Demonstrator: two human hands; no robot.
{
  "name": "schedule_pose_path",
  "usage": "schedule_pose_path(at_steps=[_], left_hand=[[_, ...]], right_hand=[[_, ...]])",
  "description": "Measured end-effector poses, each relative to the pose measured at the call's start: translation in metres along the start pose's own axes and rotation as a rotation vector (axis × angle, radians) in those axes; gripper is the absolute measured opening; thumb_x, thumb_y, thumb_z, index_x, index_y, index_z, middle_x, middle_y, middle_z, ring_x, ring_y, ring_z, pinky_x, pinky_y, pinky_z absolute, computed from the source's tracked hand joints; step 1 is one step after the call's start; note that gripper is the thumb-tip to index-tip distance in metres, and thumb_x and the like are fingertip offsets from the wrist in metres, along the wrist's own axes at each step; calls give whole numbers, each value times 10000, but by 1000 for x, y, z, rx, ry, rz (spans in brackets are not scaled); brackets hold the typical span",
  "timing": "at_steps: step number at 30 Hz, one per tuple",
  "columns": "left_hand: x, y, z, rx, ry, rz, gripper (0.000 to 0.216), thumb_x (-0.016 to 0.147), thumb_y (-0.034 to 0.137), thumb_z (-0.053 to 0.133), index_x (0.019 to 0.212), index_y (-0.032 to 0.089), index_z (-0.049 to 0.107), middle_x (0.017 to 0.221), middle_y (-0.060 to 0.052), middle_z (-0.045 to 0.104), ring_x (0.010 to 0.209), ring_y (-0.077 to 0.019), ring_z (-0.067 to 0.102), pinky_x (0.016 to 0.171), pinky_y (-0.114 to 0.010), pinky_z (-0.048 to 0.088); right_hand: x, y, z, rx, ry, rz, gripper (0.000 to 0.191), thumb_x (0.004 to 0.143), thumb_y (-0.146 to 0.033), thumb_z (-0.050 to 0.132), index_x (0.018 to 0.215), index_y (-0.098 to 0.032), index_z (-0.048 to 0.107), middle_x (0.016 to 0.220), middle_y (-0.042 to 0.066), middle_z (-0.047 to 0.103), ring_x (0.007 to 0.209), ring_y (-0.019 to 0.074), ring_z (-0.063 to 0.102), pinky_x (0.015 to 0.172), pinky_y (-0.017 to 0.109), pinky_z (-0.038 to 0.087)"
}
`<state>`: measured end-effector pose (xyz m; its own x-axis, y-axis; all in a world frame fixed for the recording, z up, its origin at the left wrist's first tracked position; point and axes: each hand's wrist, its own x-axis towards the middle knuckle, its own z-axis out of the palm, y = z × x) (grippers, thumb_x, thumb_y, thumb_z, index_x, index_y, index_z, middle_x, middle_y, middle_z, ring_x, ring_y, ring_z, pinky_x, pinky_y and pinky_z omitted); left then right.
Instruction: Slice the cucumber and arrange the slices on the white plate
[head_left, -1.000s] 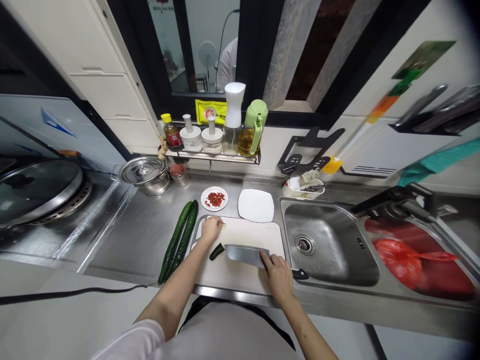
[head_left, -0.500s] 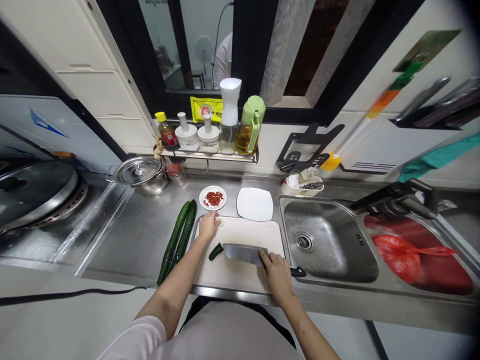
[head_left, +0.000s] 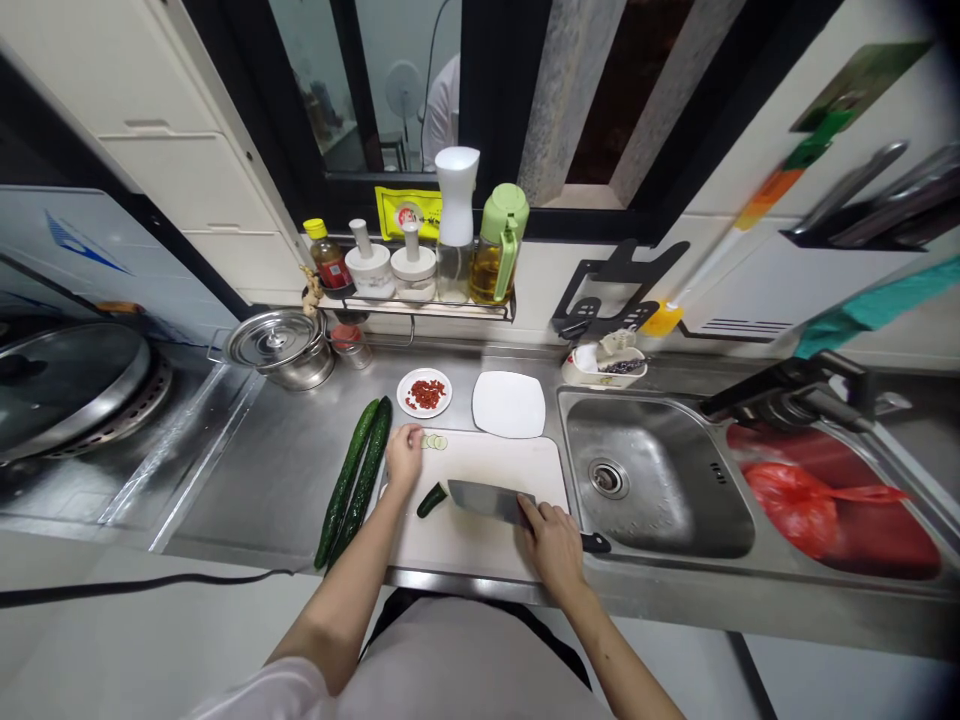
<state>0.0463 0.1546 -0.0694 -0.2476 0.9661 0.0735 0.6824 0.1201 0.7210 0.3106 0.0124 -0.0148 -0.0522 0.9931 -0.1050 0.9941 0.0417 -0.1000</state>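
Two long cucumbers lie side by side on the steel counter. Next to them, the left hand is at the cutting board's far left corner, fingertips bunched beside thin cucumber slices; from here I can't tell whether they pinch one. Nearer the person, a cucumber stub lies just beside the tip of the cleaver; the right hand's fingers clamp that knife, forefinger against the blade.
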Motion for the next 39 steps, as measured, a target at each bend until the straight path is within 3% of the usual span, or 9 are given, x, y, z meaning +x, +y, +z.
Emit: schedule_pose_path(at_steps=[2,4,7,13,19,22,28,39], left_hand=[[-12,-3,-8,-84,132,-65,301,900,360,463,1022,177,668,923,-72,621,758,-173,572,746,-307,458],[-31,-8,-15,-138,181,-77,324,905,388,453,1037,172,656,923,-73,624,730,-166,565,717,-303,466],[-67,-16,-22,-171,125,-21,314,909,409,455,1010,183,647,955,-77,632,784,-176,590,722,-303,481],[-115,-28,-22,-97,5,225,256,932,351,455,969,208,663,960,-75,650,949,-198,600,856,-342,497],[-115,-37,-12,-36,11,465,233,931,289,492,1049,223,683,1019,-75,670,977,-192,611,861,-352,517],[-112,-41,-8,-12,-6,536,242,926,285,509,1094,243,677,1049,-74,675,986,-193,618,853,-354,529],[-109,-45,-3,-10,-20,568,255,930,247,506,1128,253,668,1015,-63,693,962,-183,625,834,-347,537],[-107,-45,-2,-14,-27,567,246,931,233,496,1108,236,668,992,-67,685,945,-182,615,830,-344,525]], right_hand=[[0,0,1,86,-4,51,406,853,-179,501,1243,-230,601,905,54,661,883,202,571,772,288,349],[2,0,3,211,11,103,377,888,-211,441,1226,-224,608,935,53,678,887,191,593,776,274,373],[6,-2,7,414,42,164,380,947,-322,339,1163,-205,628,992,71,695,895,192,623,759,264,405],[14,-16,5,473,-77,211,440,970,-411,267,943,-181,641,747,56,685,706,192,623,604,252,347],[13,-46,-11,298,-285,97,328,966,-356,349,1125,-196,586,901,59,708,841,191,649,647,247,340],[10,-60,-14,205,-336,22,341,980,-345,316,1127,-188,580,900,81,708,842,202,659,660,257,355],[6,-78,-13,92,-366,-68,342,994,-301,272,1113,-177,568,859,106,707,843,216,673,697,280,398],[4,-90,-9,53,-408,-97,330,983,-254,274,1119,-165,561,879,122,706,874,246,685,688,298,440]])
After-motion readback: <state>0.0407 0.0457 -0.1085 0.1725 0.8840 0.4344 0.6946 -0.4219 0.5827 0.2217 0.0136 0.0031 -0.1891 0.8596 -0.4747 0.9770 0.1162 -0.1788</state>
